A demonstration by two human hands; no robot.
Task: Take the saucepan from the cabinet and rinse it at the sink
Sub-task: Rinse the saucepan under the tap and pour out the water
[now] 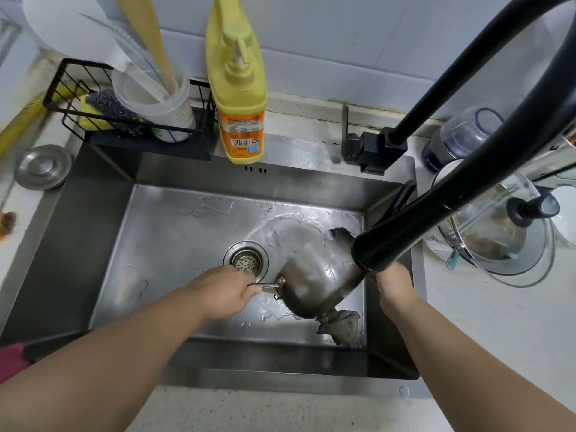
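My left hand (226,291) was closed around the handle of the saucepan (314,285), which lay tilted inside the sink (103,244) under the black faucet (383,244). My right hand (394,283) touched the pan's rim; its fingers were hidden, so I could not tell their grip.

yellow soap bottle (238,98), grey cloth (341,325), glass lid (511,232)
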